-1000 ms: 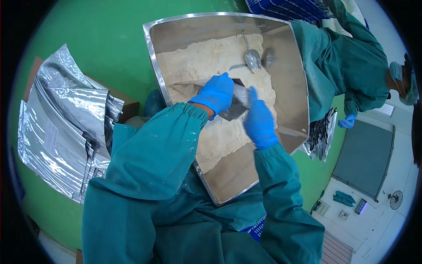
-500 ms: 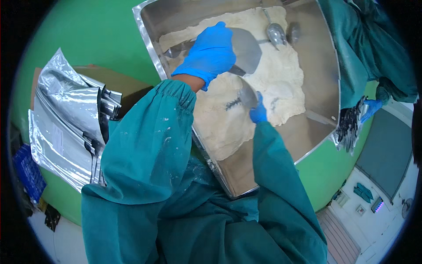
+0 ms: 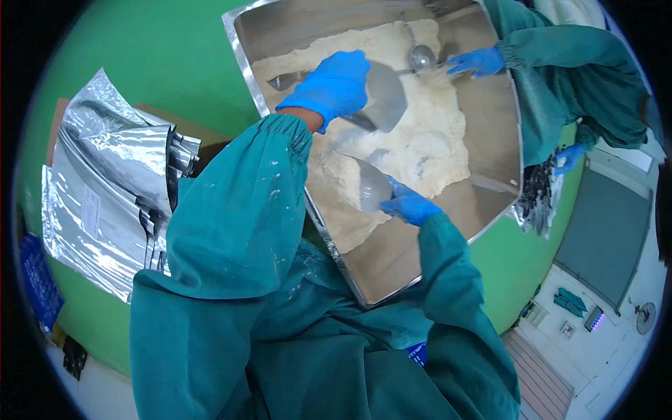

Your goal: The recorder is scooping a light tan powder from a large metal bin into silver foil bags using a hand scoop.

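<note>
A metal bin [image 3: 322, 217] holds pale, cream-coloured powder [image 3: 437, 119]. My left hand [image 3: 332, 84], in a blue glove, is closed over the bin's far left part. It grips a wide, grey, rounded scoop [image 3: 387, 98], whose handle is hidden by the fist. Nearer to me, my right hand [image 3: 411, 204], also gloved in blue, holds a second grey scoop [image 3: 374, 187] by its right side. This scoop is tilted, with powder heaped against its left. A shiny metal piece [image 3: 281, 81] lies on the powder left of my left hand.
A co-worker's blue-gloved hand [image 3: 479, 61] reaches over the bin's right side, beside a small metal scoop [image 3: 421, 58]. Silver foil bags [image 3: 105, 189] are piled on a cardboard box [image 3: 213, 143] at left. More foil bags [image 3: 537, 199] hang right of the bin. The floor [image 3: 175, 56] is green.
My right hand has moved nearer with its scoop, which now has powder against it. My left hand has shifted slightly nearer. The co-worker's hand has come in over the bin.
</note>
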`<state>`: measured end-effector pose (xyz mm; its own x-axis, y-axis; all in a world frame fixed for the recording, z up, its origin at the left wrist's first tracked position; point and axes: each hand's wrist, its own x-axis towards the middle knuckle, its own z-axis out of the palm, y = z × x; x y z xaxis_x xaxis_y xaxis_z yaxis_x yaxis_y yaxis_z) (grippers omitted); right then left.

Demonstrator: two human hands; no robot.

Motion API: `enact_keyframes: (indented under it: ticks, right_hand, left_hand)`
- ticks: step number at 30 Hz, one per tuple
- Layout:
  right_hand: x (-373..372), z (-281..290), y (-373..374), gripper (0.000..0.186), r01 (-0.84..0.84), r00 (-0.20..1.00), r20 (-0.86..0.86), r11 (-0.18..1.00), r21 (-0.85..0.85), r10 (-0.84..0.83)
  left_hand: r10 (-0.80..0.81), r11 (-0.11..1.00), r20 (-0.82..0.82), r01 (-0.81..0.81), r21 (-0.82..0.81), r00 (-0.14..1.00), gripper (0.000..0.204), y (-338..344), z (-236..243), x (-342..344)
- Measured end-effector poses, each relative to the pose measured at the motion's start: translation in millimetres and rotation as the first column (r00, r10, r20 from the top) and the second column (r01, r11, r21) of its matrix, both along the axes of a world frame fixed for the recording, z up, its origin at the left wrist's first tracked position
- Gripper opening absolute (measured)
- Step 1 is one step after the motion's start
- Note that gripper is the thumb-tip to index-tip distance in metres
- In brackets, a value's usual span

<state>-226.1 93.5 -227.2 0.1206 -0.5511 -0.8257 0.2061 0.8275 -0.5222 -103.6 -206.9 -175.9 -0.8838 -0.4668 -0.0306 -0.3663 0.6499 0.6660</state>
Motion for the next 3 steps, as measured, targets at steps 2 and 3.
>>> enact_keyframes:
  ticks: [2, 3]
  right_hand:
    - [-26.6, 59.2, -9.9, 0.076, -0.053, 0.995, -0.08, 0.999, 0.006, 0.053]
    - [-38.4, 89.5, -16.4, 0.077, -0.076, 0.991, -0.107, 0.997, 0.009, 0.076]
  left_hand:
    - [0.02, 0.998, -0.133, -0.028, -0.06, 0.991, 0.029, 7.1, -5.0, 1.3]
    - [0.005, 1.0, 0.045, -0.005, -0.009, 0.999, 0.035, 4.5, -6.1, -6.2]
